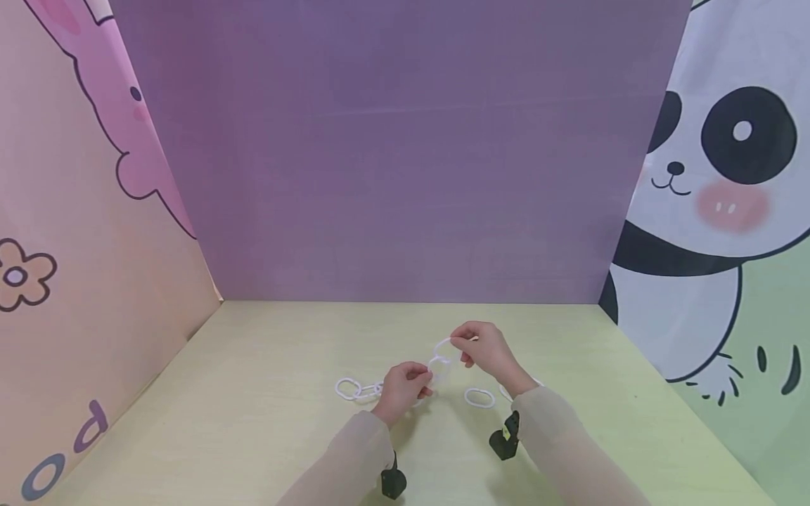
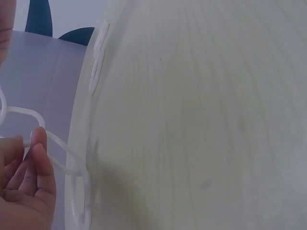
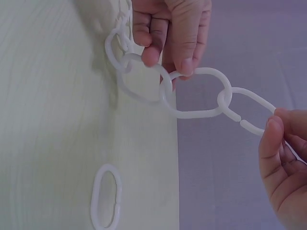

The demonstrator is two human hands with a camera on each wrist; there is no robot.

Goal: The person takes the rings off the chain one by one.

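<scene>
White oval plastic links form a chain, held up between two hands over the table. My left hand (image 1: pixel 403 388) pinches one chain link (image 3: pixel 199 115) between thumb and fingers. To its right and a little higher, my right hand (image 1: pixel 489 349) pinches the end link (image 3: pixel 252 98) by its far end. That end link hooks through the link in my left hand, and a small gap shows in its lower side. The rest of the chain (image 1: pixel 349 388) trails down from the left hand and lies on the table to the left.
A loose white link (image 1: pixel 479 398) lies on the table (image 1: pixel 266 422) below the right hand. Farther right, more white links (image 2: pixel 98 62) lie partly hidden behind the right wrist. A purple panel (image 1: pixel 405 154) stands at the back, with printed walls on both sides.
</scene>
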